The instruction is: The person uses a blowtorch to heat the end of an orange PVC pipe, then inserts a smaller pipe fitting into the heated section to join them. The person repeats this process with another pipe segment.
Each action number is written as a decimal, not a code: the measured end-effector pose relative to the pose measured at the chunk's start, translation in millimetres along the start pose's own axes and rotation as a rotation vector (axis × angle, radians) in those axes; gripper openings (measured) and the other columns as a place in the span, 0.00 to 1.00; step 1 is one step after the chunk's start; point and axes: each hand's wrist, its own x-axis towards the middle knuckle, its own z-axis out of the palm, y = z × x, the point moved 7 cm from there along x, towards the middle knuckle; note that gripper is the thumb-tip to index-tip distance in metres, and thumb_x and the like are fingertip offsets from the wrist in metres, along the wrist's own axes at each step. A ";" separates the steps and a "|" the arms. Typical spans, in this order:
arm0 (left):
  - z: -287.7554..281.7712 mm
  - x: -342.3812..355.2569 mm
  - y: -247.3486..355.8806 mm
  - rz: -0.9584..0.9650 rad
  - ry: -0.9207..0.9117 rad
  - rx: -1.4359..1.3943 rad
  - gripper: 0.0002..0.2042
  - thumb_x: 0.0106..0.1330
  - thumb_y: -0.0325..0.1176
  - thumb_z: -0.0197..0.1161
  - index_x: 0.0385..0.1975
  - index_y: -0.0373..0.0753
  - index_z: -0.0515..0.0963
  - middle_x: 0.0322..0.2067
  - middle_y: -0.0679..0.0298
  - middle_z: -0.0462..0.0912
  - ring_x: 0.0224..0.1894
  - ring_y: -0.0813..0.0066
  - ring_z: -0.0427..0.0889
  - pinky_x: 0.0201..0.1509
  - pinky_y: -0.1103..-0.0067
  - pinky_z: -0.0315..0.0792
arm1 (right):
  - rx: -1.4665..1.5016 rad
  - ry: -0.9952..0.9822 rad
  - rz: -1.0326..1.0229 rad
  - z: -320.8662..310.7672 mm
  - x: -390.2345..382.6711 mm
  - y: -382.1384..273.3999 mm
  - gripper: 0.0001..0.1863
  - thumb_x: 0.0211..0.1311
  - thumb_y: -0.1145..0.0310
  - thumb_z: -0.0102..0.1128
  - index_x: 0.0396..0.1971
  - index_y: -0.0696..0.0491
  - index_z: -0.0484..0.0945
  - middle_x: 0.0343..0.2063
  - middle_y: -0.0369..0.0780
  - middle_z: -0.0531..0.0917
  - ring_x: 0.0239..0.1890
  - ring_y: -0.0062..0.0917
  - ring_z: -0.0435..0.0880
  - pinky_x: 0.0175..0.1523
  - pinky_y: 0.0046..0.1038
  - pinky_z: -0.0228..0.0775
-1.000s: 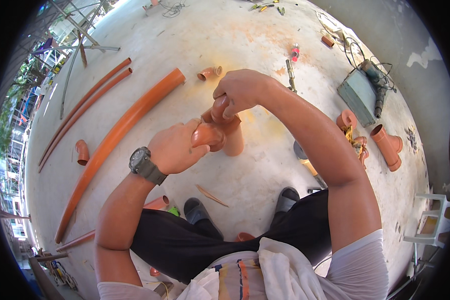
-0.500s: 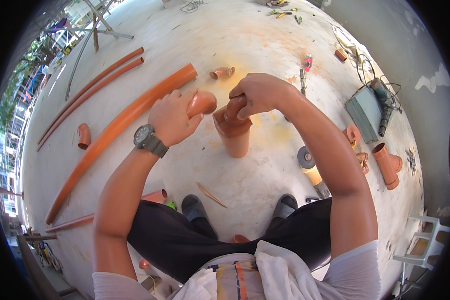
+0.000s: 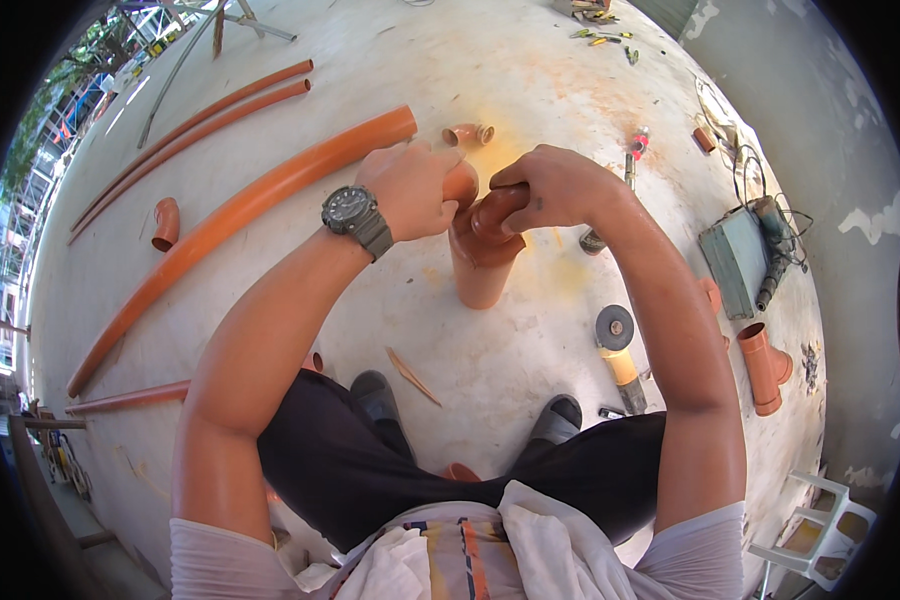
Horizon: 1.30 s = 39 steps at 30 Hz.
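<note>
My left hand (image 3: pixel 402 188), with a dark watch on its wrist, is closed round a rounded orange pipe elbow (image 3: pixel 460 182). Close beside it, my right hand (image 3: pixel 562 188) grips a reddish-brown curved pipe fitting (image 3: pixel 492 218) at the top of an upright orange pipe (image 3: pixel 480 282). The fitting sits in or on the pipe's wider upper end; its lower joint is partly hidden. Left elbow and fitting appear to meet, though whether they touch I cannot tell. My fingers cover much of both pieces.
A long orange pipe (image 3: pixel 240 230) and two thinner pipes (image 3: pixel 195 140) lie to the left. Loose elbows (image 3: pixel 166 224) rest on the floor. At right are an angle grinder (image 3: pixel 620 355), a grey-green metal case (image 3: pixel 732 265), a branch fitting (image 3: pixel 763 370) and a white chair (image 3: pixel 820 530).
My left hand has carried the elbow rightward, up against or very near the fitting under my right hand. The right hand keeps its grip. The whole view has shifted slightly.
</note>
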 end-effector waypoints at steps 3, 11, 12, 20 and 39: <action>-3.9 2.2 5.6 0.014 -0.050 0.004 0.26 0.60 0.41 0.70 0.62 0.49 0.81 0.47 0.53 0.86 0.50 0.52 0.87 0.52 0.60 0.81 | -0.030 -0.047 0.006 -1.0 -0.1 -5.6 0.17 0.44 0.55 0.72 0.31 0.52 0.89 0.24 0.43 0.86 0.31 0.40 0.86 0.39 0.39 0.77; 1.5 8.4 15.8 0.050 -0.103 0.065 0.26 0.60 0.41 0.70 0.62 0.50 0.82 0.45 0.55 0.87 0.49 0.54 0.87 0.52 0.61 0.81 | -0.072 -0.092 0.050 0.1 -1.6 -5.9 0.22 0.49 0.57 0.75 0.43 0.51 0.90 0.28 0.46 0.88 0.34 0.42 0.87 0.43 0.41 0.79; 0.4 7.9 10.7 0.051 -0.080 0.031 0.26 0.60 0.41 0.70 0.62 0.50 0.82 0.45 0.55 0.87 0.49 0.54 0.87 0.52 0.61 0.81 | -0.078 -0.076 0.039 -1.3 -1.1 -7.5 0.22 0.49 0.56 0.75 0.43 0.51 0.90 0.27 0.46 0.88 0.34 0.42 0.87 0.43 0.40 0.79; 3.4 6.0 3.8 0.096 -0.067 -0.045 0.25 0.60 0.41 0.70 0.60 0.51 0.84 0.45 0.56 0.87 0.48 0.54 0.87 0.50 0.61 0.81 | -0.076 -0.050 0.064 0.1 -3.1 -8.7 0.18 0.46 0.53 0.70 0.31 0.51 0.89 0.26 0.43 0.87 0.34 0.39 0.87 0.40 0.39 0.78; 2.6 0.1 1.0 0.057 -0.052 -0.031 0.22 0.60 0.42 0.68 0.55 0.48 0.84 0.41 0.56 0.89 0.47 0.55 0.88 0.50 0.60 0.78 | -0.115 -0.071 0.120 1.3 1.4 -7.2 0.21 0.48 0.52 0.70 0.38 0.49 0.91 0.32 0.44 0.90 0.38 0.40 0.88 0.44 0.39 0.81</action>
